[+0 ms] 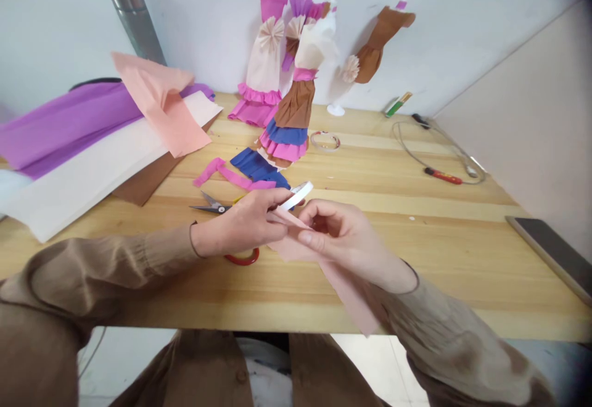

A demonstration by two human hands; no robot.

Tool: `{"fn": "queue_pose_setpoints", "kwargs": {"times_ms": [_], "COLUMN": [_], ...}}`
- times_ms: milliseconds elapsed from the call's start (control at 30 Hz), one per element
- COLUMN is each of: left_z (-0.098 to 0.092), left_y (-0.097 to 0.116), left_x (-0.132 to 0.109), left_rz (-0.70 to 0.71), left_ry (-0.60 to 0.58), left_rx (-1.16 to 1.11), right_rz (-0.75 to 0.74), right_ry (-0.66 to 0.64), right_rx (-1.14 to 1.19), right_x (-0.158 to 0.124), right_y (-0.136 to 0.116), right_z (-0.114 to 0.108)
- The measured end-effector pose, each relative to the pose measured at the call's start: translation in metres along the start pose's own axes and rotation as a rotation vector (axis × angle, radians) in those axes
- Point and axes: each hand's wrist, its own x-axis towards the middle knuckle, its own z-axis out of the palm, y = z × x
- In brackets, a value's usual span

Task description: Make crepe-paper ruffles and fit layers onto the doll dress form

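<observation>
Between my hands, above the table's front part, is a strip of pale pink crepe paper (345,290), its long end hanging down to the right. My left hand (247,222) is closed on the paper's left end and also holds a roll of white tape (298,195). My right hand (345,237) pinches the paper's upper edge between thumb and fingers. Scissors (215,205) lie partly hidden under my left hand, blades open and a red handle showing below. Just beyond are a pink paper strip (231,176) and blue crepe paper (259,168).
Small dress forms in crepe paper, including a brown dress (382,40) and a layered dress (296,105), stand at the back. Sheets of purple paper (87,120) and peach paper (161,108) lie left. On the right are a cable (444,176) and a phone (550,253).
</observation>
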Motion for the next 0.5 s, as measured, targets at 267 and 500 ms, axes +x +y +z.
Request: {"fn": "queue_pose_setpoints", "kwargs": {"times_ms": [267,500], "left_z": [-0.025,-0.041], "left_y": [0.01,0.008], "left_x": [-0.002,-0.003], "left_rz": [0.042,0.034], "left_ry": [-0.118,-0.004], "left_rx": [-0.189,-0.264], "right_rz": [-0.104,-0.116], "right_ry": [0.043,-0.307], "right_rx": [-0.058,-0.115], "right_x": [0.0,0.012], "right_y": [-0.029,-0.066], "right_z": [-0.013,-0.041]}}
